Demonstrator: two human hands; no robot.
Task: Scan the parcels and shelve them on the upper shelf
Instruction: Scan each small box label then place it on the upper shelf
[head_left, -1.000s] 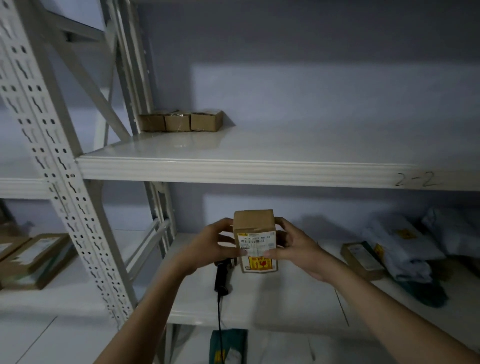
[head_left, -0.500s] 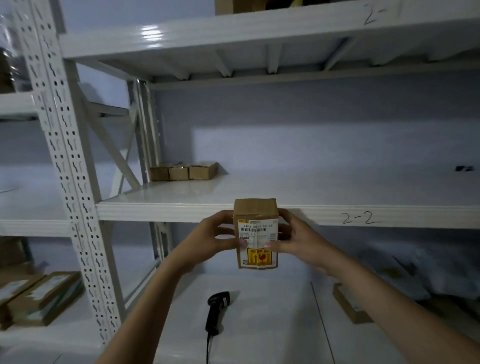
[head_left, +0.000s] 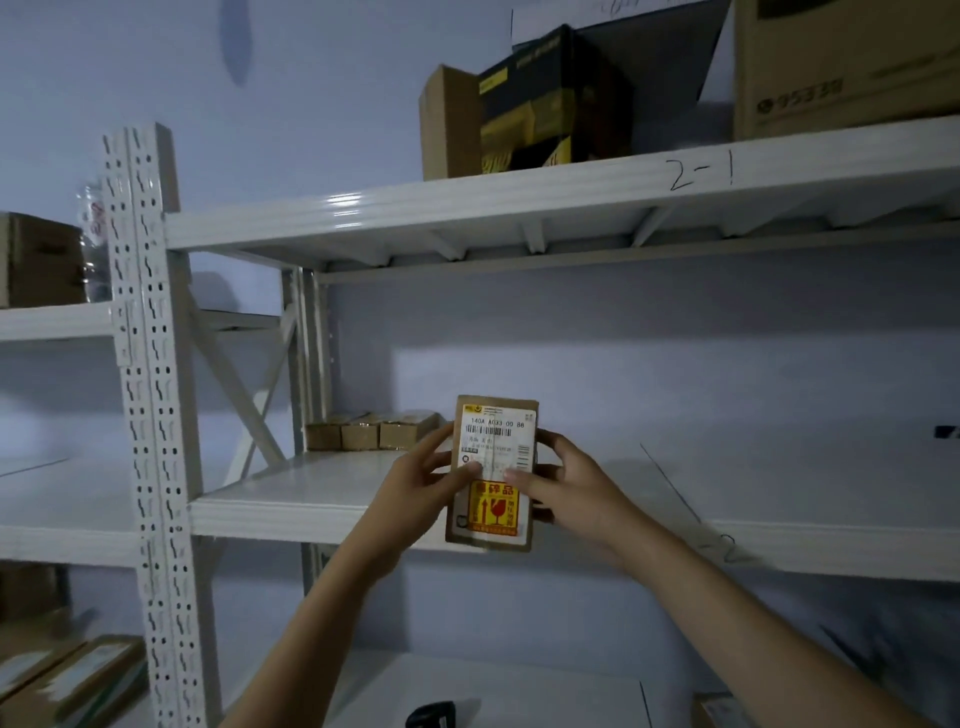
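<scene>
- parcel: small stiff cardboard box, label face toward camera, barcode up top, yellow fragile sticker below; likely light, corners rigid, but contents may break, so no dropping or squeezing
- best hold: flat side walls, one hand each side, as it is held now
- left hand: fingers curled on parcel's left edge, thumb on label face
- right hand: grips right edge, thumb on front, fingers behind
- parcel held upright in air between both hands, in front of middle shelf edge, not resting on it
- three small boxes sit at shelf's back left, well apart from parcel
- scanner lies below on lower shelf, untouched
</scene>
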